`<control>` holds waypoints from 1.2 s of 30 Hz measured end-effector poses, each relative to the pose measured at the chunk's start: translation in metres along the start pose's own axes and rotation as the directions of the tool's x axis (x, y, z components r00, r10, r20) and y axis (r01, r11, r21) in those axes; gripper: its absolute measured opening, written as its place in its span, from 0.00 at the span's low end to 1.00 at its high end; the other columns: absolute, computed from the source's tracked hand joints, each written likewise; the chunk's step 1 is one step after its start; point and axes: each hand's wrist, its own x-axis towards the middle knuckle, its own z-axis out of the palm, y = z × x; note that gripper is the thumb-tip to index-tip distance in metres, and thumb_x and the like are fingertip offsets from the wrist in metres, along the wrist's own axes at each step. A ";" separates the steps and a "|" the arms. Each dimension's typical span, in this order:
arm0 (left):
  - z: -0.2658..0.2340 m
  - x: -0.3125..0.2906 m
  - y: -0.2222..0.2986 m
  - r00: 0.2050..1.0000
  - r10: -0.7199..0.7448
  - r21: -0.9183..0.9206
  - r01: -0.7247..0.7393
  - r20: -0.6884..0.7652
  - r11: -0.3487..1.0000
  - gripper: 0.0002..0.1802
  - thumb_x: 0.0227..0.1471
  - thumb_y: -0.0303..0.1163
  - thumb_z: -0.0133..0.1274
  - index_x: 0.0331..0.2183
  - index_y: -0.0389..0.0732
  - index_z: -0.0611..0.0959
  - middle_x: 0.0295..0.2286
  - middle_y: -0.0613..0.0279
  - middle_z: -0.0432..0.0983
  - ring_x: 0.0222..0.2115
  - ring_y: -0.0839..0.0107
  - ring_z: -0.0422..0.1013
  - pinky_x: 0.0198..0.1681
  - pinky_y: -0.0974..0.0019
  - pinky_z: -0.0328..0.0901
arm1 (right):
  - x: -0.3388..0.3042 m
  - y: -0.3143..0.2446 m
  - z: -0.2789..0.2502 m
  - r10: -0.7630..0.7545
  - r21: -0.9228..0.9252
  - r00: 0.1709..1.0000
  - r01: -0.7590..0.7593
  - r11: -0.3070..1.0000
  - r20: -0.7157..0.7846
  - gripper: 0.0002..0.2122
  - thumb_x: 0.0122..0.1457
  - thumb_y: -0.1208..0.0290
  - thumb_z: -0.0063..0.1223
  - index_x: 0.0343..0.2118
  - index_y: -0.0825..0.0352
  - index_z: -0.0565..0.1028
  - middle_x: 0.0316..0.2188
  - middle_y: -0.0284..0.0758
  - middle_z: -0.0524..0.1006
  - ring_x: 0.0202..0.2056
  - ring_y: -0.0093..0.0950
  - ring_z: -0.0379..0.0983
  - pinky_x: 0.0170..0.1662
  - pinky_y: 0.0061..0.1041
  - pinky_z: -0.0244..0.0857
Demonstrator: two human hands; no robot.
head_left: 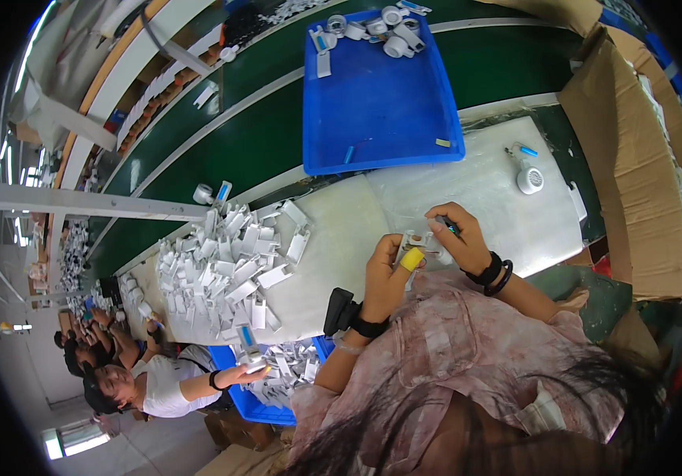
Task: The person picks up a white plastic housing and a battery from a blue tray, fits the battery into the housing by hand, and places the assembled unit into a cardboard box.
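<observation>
Seen from the left grip [382, 278] and the right grip [468, 240], the desk [468, 178] gave free room at 1 o'clock and also at 10 o'clock. A heap of white parts [226, 258] blocked 9 o'clock. The blue tray [381, 103] raised its wall around 11 to 12 o'clock; at 2 o'clock stood a round white piece [530, 180], then a cardboard box [614, 151].

Hands [385, 279] [469, 244] close together, fingers [450, 210] curled inward, forearms [533, 300] angled toward each other.

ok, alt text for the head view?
A person's left hand holds a white plastic part while the right hand grips a small dark object at a pale worktop. White plastic casings are heaped left; a blue plastic tray sits ahead.
</observation>
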 end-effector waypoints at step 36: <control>-0.014 -0.008 -0.017 0.987 -0.066 0.033 0.062 0.147 0.998 0.10 0.56 0.25 0.49 0.41 0.34 0.74 0.36 0.64 0.75 0.37 0.78 0.70 0.42 0.73 0.64 | -0.008 0.001 -0.008 -0.210 -0.261 0.978 0.197 0.945 -0.020 0.11 0.50 0.72 0.59 0.38 0.66 0.75 0.32 0.40 0.74 0.30 0.34 0.73 0.34 0.27 0.67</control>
